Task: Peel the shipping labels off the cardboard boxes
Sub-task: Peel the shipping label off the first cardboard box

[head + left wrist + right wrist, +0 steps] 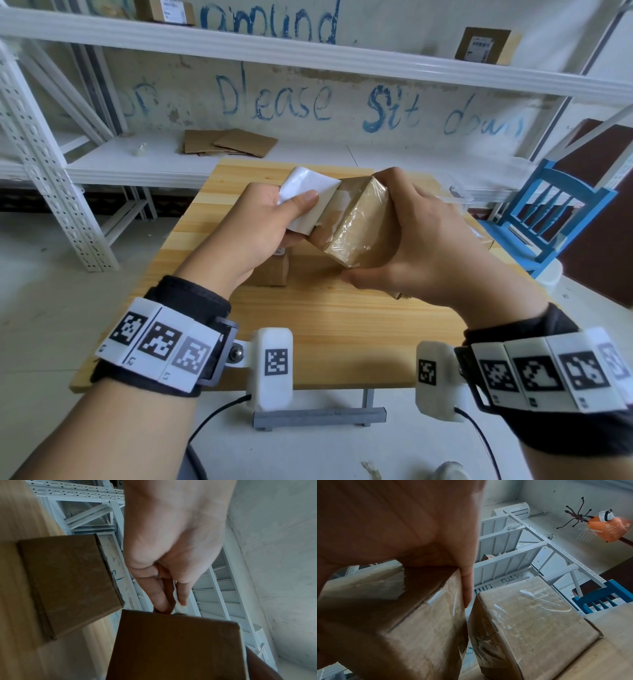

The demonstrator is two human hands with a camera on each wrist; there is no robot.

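Cardboard box, wrapped in clear tape, gripped by the right hand and held tilted above the middle of the wooden desk. White shipping label, half peeled and curling off the box's left face, pinched between thumb and fingers of the left hand. Second small box stood on the desk under the left hand; another taped box lay toward the desk's right edge.
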